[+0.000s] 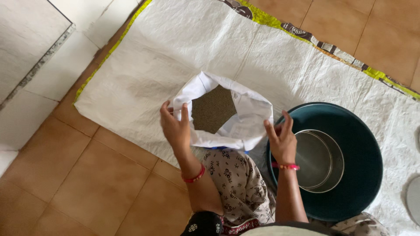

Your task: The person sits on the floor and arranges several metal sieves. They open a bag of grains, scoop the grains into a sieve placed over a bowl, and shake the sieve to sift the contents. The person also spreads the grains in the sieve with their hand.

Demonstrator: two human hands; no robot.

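A white sack (245, 114) stands open on a white woven mat (175, 48), filled with small brown-grey grain (213, 109). My left hand (176, 126) grips the rolled rim of the sack on its left side, thumb over the edge. At the sack's right rim, my right hand (282, 140) has its fingers spread; whether it touches the rim I cannot tell. Both wrists wear red bangles.
A dark teal round basin (363, 144) sits on the mat at the right, with a round steel sieve (319, 159) inside it. A grey round edge (413, 199) shows at the far right. Brown floor tiles (87, 183) lie left; my patterned knee (232, 175) is below the sack.
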